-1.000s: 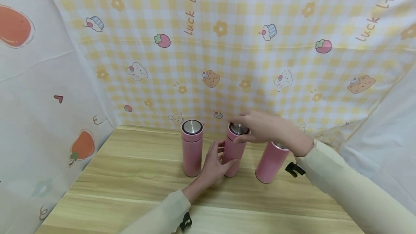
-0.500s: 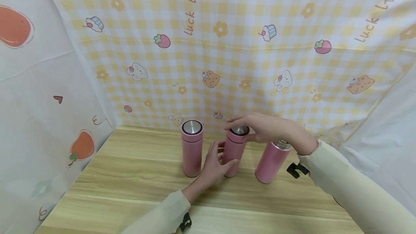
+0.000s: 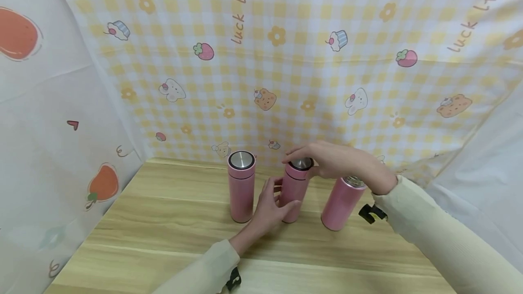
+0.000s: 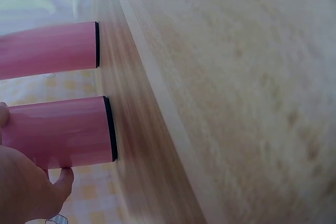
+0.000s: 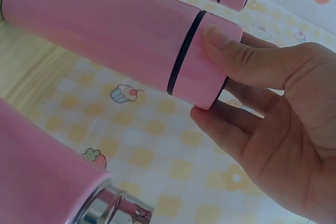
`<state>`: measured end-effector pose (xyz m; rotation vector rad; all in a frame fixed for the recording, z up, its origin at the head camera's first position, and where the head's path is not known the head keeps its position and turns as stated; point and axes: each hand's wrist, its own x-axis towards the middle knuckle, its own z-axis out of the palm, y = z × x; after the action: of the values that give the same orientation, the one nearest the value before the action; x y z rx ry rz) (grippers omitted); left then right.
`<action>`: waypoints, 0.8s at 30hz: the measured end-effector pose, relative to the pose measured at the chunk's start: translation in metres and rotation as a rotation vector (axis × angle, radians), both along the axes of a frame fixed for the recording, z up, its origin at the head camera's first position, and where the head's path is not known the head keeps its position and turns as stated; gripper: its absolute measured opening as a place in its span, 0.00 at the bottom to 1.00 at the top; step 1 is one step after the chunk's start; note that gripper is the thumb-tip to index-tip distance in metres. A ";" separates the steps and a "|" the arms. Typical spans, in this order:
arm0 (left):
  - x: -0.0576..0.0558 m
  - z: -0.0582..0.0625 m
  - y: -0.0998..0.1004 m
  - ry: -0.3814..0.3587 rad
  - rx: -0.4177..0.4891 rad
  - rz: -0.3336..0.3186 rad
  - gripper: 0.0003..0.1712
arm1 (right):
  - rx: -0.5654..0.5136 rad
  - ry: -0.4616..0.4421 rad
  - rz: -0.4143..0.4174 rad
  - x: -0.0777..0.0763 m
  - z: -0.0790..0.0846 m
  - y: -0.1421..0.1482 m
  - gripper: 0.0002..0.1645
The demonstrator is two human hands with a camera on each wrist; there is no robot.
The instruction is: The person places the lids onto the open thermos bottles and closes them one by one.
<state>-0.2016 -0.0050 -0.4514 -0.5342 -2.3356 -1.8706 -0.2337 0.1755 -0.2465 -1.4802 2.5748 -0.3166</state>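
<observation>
A pink thermos bottle (image 3: 295,187) with a silver-topped lid (image 3: 301,163) stands in the middle of three on the wooden table. My left hand (image 3: 269,205) grips its body from the left, thumb across the front. From above and right, my right hand (image 3: 333,160) holds the lid; in the right wrist view its thumb (image 5: 239,51) presses the lid's side, the other fingers lying beyond and beneath. A thin dark seam runs between lid and body. In the left wrist view, the held bottle's black base (image 4: 110,129) is at the tabletop.
To the left stands another lidded pink thermos bottle (image 3: 241,189). On the right is a lidless one (image 3: 341,203), its shiny metal neck (image 5: 115,208) showing under the right forearm. A yellow checked cloth (image 3: 265,67) hangs behind the table (image 3: 171,239).
My right hand's fingers and thumb have shifted round the middle bottle's lid, and the hand has moved slightly right. My left hand keeps its grip on the body.
</observation>
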 end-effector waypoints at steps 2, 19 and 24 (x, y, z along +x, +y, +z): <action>0.000 -0.001 0.000 0.000 0.000 0.002 0.39 | 0.005 -0.002 -0.006 0.000 0.001 -0.001 0.35; 0.001 -0.001 0.001 0.033 -0.001 0.004 0.39 | 0.030 -0.019 -0.052 0.003 0.002 -0.003 0.36; 0.001 0.000 0.001 0.035 0.003 0.002 0.38 | 0.034 -0.022 -0.063 0.004 0.003 -0.004 0.36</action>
<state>-0.2003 -0.0039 -0.4515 -0.5590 -2.3100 -1.8490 -0.2301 0.1715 -0.2437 -1.3784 2.5999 -0.2932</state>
